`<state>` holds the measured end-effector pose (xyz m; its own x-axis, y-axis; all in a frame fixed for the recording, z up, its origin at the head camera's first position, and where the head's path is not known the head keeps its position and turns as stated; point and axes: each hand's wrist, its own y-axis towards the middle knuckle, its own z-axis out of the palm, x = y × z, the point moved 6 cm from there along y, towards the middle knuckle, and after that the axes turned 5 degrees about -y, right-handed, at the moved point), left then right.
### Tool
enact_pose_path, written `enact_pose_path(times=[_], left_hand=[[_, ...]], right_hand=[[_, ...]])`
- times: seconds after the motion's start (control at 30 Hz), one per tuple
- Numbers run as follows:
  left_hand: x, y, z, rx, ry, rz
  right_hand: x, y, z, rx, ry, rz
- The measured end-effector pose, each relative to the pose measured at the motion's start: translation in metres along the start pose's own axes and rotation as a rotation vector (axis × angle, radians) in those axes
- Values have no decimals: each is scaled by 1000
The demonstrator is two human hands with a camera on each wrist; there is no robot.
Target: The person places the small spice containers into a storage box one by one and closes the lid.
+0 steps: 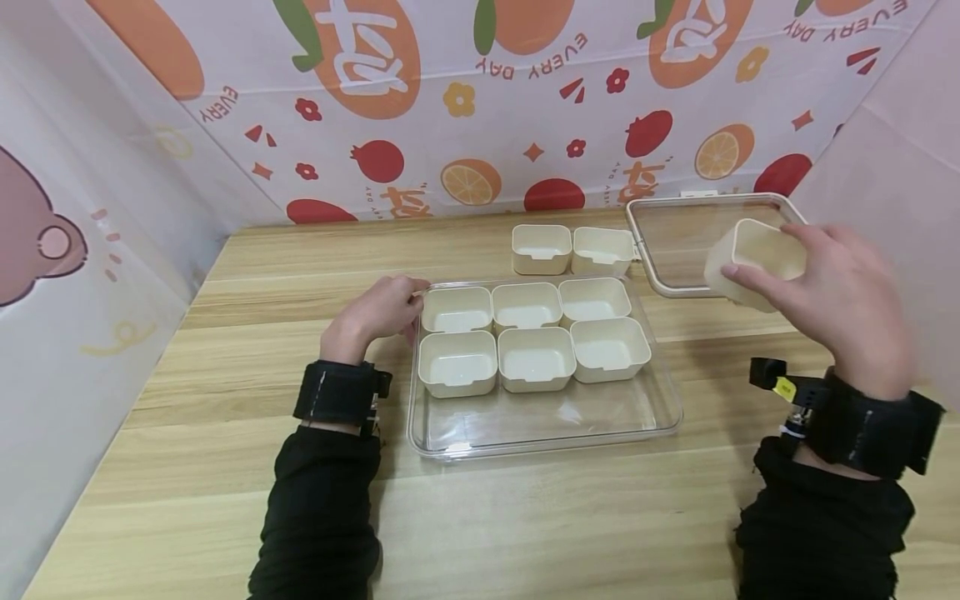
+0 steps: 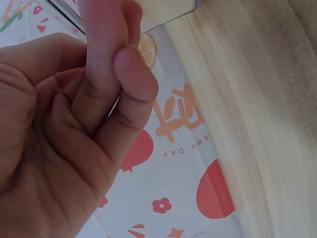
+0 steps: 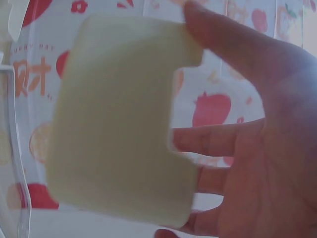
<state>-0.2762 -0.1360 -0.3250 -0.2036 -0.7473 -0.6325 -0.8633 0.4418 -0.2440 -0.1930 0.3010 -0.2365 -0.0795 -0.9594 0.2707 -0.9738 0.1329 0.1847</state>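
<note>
At the back left corner of a clear plastic tray (image 1: 510, 421), my left hand (image 1: 381, 310) grips the rim with curled fingers (image 2: 136, 74). Inside the tray stand several small cream containers (image 1: 536, 350), open at the top, in two rows towards the back. Held up and tilted over the right side of the table, another cream container (image 1: 738, 258) is pinched between the thumb and fingers of my right hand (image 1: 847, 292). From the right wrist, one broad side of that container (image 3: 119, 119) shows, with a notch in its rim.
Two more cream containers (image 1: 542, 250) stand behind the tray. Beside them a clear lid with a pale rim (image 1: 671, 292) lies at the back right. A printed cloth (image 1: 510, 125) hangs behind the wooden table (image 1: 525, 525).
</note>
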Motion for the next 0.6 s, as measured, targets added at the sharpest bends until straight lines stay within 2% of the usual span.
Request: enact_pose_path(times=[0.2,0.43,0.6], left_hand=[[1,0,0,1,-2,-6],[1,0,0,3,-4,-5],[0,0,1,0,0,4]], right_hand=[[27,1,0,-44,43,-92],[53,-5,4,-71,9,-197],[68,-8,8,-45,-2,-236]])
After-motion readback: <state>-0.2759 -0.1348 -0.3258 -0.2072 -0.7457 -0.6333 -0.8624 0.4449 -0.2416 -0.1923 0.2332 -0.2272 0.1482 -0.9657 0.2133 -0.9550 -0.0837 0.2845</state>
